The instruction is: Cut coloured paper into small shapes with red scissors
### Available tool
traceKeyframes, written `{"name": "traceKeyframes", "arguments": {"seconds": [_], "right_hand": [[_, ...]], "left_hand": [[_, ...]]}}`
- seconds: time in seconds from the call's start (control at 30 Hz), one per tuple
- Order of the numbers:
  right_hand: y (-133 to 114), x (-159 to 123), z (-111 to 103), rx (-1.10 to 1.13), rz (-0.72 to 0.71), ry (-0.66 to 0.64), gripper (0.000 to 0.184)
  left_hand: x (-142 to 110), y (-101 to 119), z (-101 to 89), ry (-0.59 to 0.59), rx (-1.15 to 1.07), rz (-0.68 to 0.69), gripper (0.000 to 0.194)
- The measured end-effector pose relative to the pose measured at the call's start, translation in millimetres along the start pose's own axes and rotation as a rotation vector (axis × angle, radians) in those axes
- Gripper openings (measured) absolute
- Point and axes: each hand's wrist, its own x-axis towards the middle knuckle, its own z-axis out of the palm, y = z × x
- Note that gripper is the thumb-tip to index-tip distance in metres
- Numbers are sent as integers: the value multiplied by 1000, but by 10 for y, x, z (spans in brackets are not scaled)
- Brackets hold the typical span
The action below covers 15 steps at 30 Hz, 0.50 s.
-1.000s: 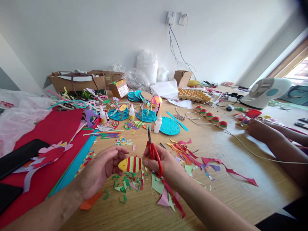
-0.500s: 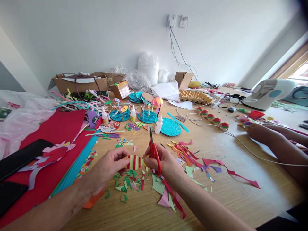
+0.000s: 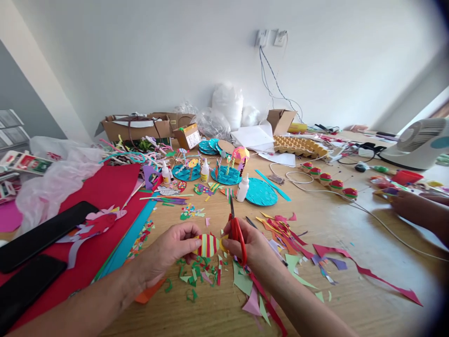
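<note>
Fish (image 3: 209,245) of striped paper, pinched between my two hands at the near middle of the table (image 3: 175,320).

My left hand (image 3: 180,241) is clamping its left end between thumb and fingers; my right hand (image 3: 247,238) is gripping the scissors (image 3: 235,227) and pinching a yellow bit (image 3: 224,243) at the fish's right end. The blades are pointing far, away from the paper, so I'm not cutting. Red and pale stripes are already covering the body, so that part looks done; my fingers are hiding the ends, so I can't tell what is left there. Scraps (image 3: 198,268) are lying just below. Farther off, patterned fish (image 3: 206,189) are lying left of a glue bottle (image 3: 242,189).
</note>
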Motion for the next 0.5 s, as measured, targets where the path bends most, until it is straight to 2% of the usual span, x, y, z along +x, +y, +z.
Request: {"name": "traceKeyframes", "arguments": {"seconds": [0.17,0.3,0.4,0.5], "right_hand": [[5,-18,6,7,-17,-13,22],[-45,-38,-3,-50,-14,36,18],[-61,-51,-19,-8,-36,74,18],[-40,-52,-44,45,-65,100,19]], "left_hand": [[10,-19,-15,-1,40,-30,17],[28,-32,-84,23,90,-59,18],[56,8,-239,91,163,-42,14],[68,129,-499,245,261,40,14]]}}
